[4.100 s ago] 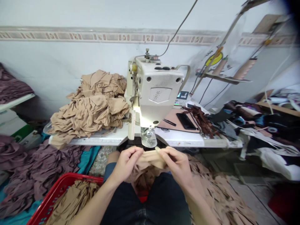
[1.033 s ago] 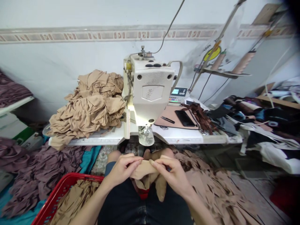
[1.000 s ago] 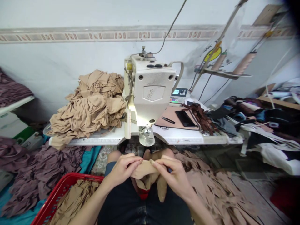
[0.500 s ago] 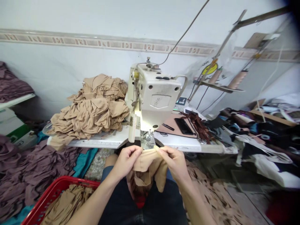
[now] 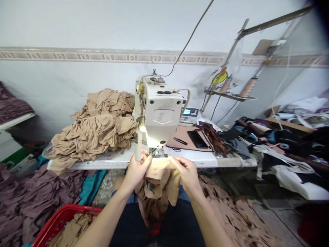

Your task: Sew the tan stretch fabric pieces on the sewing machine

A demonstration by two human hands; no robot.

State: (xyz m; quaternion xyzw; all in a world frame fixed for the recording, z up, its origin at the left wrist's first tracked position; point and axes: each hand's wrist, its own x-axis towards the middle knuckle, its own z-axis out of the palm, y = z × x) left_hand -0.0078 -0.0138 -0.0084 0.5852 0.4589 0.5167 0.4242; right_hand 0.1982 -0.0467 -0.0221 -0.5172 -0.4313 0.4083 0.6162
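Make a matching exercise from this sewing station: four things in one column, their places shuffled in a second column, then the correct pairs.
Things
1. Tan fabric piece
2. Black smartphone
3. Red plastic basket
4. Mauve fabric pieces

Places
A. Heaped on a teal cloth at lower left
B. Pinched between the left hand and right hand
C. At the lower left, holding tan fabric scraps
D. On a tan mat right of the sewing machine

Pairs: 1-B, 2-D, 3-C, 4-A

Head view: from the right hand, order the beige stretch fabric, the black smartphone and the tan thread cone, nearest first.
1. The beige stretch fabric: pinched in the right hand.
2. The black smartphone: ahead, on the tan mat.
3. The tan thread cone: farther right, on the stand.
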